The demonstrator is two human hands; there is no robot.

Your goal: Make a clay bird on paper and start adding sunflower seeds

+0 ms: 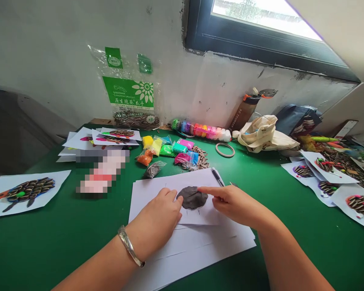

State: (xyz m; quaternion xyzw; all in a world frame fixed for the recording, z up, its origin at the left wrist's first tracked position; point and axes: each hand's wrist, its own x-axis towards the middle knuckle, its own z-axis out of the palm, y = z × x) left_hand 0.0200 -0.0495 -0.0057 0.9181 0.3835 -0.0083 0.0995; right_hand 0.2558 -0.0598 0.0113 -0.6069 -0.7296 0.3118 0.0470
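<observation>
A flattened grey clay oval (192, 198) lies on a white sheet of paper (151, 202), with short drawn lines just below it. My left hand (160, 218) rests on the sheet, open and partly bent, its fingertips touching the clay's left edge. From the other side, my right hand (230, 200) presses its outstretched index finger on the clay's upper right edge; its other fingers are curled and nothing shows in them. More white sheets (206, 254) lie underneath. Beside the top right of the stack is a black pen (217, 177).
Small bags of coloured clay (166, 150) and sunflower seeds (202, 157) lie beyond the paper. A seed bag (133, 97) leans on the wall. Seed pictures (30, 192) lie left, others (360, 204) right. A tape roll (225, 150), bottle (245, 109) and cloth bag (265, 133) stand behind.
</observation>
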